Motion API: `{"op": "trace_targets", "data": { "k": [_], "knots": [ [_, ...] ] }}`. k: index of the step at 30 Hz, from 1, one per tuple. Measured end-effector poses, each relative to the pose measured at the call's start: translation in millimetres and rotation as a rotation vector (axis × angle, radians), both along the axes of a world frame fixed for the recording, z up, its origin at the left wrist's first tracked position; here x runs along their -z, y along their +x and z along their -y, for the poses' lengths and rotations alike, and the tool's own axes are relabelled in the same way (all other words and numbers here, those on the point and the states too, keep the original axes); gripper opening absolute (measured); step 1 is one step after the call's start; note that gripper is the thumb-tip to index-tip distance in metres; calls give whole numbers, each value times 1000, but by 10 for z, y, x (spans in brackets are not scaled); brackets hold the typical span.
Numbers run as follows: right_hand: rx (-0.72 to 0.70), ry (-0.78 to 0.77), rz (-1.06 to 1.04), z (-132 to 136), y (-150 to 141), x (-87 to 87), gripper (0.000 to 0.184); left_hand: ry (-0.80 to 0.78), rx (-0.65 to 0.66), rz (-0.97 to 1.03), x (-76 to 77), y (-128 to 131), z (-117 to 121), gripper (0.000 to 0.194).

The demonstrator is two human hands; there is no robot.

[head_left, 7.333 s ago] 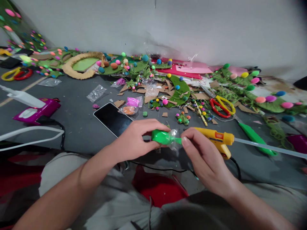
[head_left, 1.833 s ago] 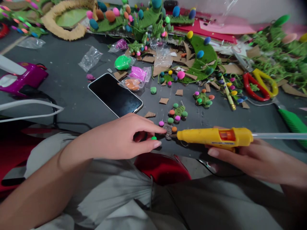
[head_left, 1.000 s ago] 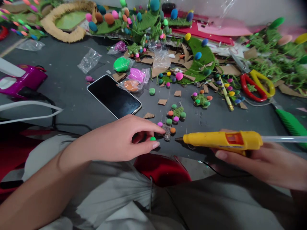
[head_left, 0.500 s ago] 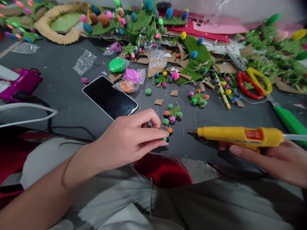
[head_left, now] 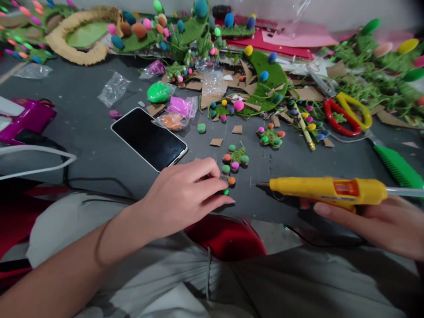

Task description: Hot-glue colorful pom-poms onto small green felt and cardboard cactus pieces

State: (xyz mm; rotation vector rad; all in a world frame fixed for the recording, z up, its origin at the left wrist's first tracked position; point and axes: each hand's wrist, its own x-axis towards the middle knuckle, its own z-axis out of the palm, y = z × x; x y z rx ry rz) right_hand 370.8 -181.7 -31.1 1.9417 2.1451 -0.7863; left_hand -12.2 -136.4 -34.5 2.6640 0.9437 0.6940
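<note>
My left hand [head_left: 185, 190] bends its fingers around a small piece at the front of the table. An orange ball [head_left: 231, 180] and a bright green ball [head_left: 225, 191] show beside its fingertips; the rest of that piece is hidden under the hand. Just beyond lies a star-shaped piece wound in green yarn [head_left: 237, 154], with coloured balls at its points. On the right, my right hand [head_left: 364, 221] grips a yellow hot glue gun [head_left: 318, 187] from below. Its nozzle points left at the small piece, apart from it, and a clear glue stick [head_left: 404, 191] sticks out behind.
A phone [head_left: 149, 139] lies left of centre, near bagged clay [head_left: 172, 121]. Behind are cardboard scraps [head_left: 236, 129], a second yarn star [head_left: 270, 136] and a green crescent [head_left: 265, 75]. Scissors [head_left: 342, 117], a green comb-like tool [head_left: 397, 165] and a magenta device [head_left: 26, 117] lie toward the sides.
My left fingers have lowered and curled closer over the small piece. The glue gun stays almost in place. The whole view has shifted slightly.
</note>
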Motion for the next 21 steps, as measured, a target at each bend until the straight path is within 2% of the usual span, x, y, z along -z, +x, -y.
{"op": "trace_targets", "data": {
  "k": [5,9,15,21],
  "knots": [
    [17,-31,36,-18,-4,-14,69,-33,-50,21,-10,10,2,17],
    [-6,-57,22,-27,7,-11,72,-2,-24,10,5,-4,11,13],
    [20,-14,3,-22,39,17,68,15,1,-28,-3,-14,12,15],
    [32,-46,-7,-32,-6,-10,68,6,-7,-58,-3,-11,13,13]
  ]
}}
